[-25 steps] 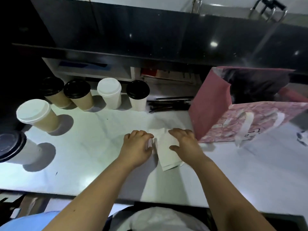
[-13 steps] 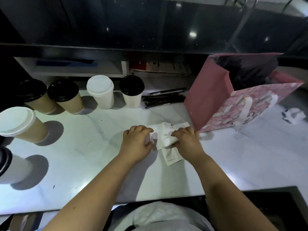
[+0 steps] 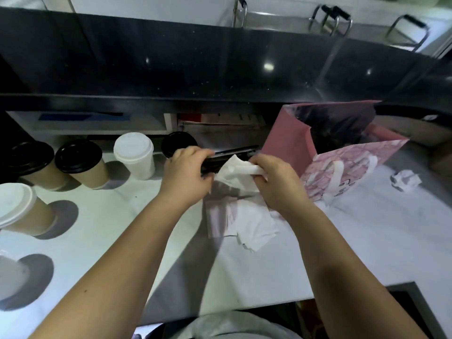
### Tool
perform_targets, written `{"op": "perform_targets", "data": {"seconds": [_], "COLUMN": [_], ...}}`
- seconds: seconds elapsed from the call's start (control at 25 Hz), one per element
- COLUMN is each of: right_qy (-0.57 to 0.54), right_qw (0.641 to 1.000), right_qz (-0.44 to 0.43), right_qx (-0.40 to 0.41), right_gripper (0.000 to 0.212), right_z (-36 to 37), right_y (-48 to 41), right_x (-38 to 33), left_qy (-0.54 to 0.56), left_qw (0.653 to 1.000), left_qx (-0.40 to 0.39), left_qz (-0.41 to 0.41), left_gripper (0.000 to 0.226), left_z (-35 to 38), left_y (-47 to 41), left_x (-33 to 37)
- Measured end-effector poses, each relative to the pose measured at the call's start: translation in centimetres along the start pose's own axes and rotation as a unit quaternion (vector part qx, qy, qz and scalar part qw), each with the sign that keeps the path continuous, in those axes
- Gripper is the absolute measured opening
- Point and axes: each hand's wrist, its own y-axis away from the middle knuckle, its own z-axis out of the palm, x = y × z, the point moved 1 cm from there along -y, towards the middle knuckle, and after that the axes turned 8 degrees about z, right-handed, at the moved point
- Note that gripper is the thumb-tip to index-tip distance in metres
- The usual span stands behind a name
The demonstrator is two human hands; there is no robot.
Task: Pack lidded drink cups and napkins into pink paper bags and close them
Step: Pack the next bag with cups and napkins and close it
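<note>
Both hands raised over counter (image 3: pixel 367 241): left hand (image 3: pixel 187 176) and right hand (image 3: pixel 278 182) pinch 1 white napkin (image 3: pixel 236 171) between them. More napkins (image 3: pixel 247 223) below. Pink bag (image 3: pixel 288 140) open, just right; print unreadable. Cups (image 3: pixel 134 157) left; front counter clear.

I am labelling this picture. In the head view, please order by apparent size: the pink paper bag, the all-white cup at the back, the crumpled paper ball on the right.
1. pink paper bag
2. all-white cup
3. crumpled paper ball

All three sit at similar depth, so the ranking looks reliable.
</note>
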Motion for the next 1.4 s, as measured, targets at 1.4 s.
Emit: {"op": "perform_targets", "data": {"seconds": [1.4], "right_qy": [-0.309], "right_qw": [0.944], "right_qz": [0.028], "right_qx": [0.11], "right_gripper": [0.024], "right_z": [-20.0], "right_y": [-7.1], "right_x": [25.0], "left_qy": [0.303], "left_qw": [0.941], "left_qx": [0.145], "left_qz": [-0.032], "left_gripper": [0.05], "left_z": [6.4], "left_y": [-9.8], "left_x": [17.8]}}
